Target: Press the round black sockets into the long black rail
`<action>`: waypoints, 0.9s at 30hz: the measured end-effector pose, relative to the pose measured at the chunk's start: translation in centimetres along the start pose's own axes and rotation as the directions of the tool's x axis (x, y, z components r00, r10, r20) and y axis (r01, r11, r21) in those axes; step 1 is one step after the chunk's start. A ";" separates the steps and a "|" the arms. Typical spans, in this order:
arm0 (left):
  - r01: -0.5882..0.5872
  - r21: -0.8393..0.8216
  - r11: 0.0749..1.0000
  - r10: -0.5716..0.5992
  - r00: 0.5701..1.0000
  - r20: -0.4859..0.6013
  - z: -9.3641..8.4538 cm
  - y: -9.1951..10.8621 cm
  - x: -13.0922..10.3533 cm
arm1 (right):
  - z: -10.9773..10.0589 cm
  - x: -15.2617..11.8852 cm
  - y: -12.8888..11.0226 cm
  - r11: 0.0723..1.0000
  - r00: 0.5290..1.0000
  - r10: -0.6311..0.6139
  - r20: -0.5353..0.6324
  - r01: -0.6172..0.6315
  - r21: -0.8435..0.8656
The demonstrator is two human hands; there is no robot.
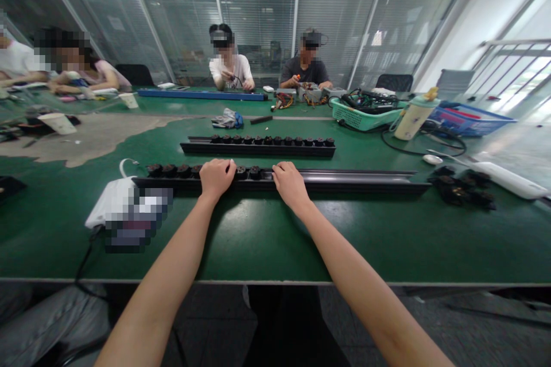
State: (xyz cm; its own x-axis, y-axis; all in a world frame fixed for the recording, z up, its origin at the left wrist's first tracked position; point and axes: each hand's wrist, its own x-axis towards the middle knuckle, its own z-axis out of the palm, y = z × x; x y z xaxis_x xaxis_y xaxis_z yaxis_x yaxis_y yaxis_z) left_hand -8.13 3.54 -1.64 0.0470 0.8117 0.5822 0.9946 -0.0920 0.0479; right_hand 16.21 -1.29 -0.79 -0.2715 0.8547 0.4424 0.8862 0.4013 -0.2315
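A long black channel rail [361,184] lies across the table in front of me. Several round black socket modules [255,172] sit in a row in its left part, while the right part shows its bare, shiny channel. My left hand [218,176] is closed over the rail among the modules and hides some of them. Just right of the last visible module, my right hand [289,182] is curled over the rail, its fingers partly hidden. Behind it lies a shorter black rail [258,149] filled with similar modules. Loose black modules [462,186] are piled beyond the long rail's right end.
A white box [112,200] with a cable and a blurred-out item stand left. Behind are grey-blue gloves [228,119], a green basket [361,114] of cables, a pale bottle [415,117] and a blue basket [477,117]. Several people sit across and left, hands at work.
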 end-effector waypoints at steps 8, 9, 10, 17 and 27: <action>0.001 0.003 1.000 -0.001 1.000 0.012 -0.1 0.1 0.0 | 0.4 -0.2 0.3 1.000 1.000 -0.019 -0.020 0.019 -0.007; 0.002 0.002 1.000 -0.002 1.000 0.015 -0.2 0.1 0.0 | 0.4 -0.2 0.3 1.000 0.999 -0.020 -0.025 0.020 -0.007; 0.002 0.001 1.000 -0.002 1.000 0.017 -0.2 0.1 0.0 | 0.5 -0.2 0.4 1.000 0.999 -0.023 -0.032 0.022 -0.006; 0.009 -0.012 1.000 -0.008 1.000 0.018 -0.2 0.0 0.0 | 0.6 -0.1 0.5 1.000 0.999 -0.028 -0.046 0.029 0.011; 0.012 -0.024 1.000 -0.012 1.000 0.022 -0.4 0.1 0.0 | 0.5 -0.2 0.4 1.000 0.999 -0.001 -0.053 0.001 0.004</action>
State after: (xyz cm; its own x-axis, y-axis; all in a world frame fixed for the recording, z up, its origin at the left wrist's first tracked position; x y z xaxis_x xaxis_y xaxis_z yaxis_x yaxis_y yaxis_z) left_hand -8.03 3.25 -1.32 0.0373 0.8251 0.5638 0.9926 -0.0960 0.0748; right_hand 16.43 -1.16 -1.46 -0.2520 0.8356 0.4880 0.8842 0.4038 -0.2348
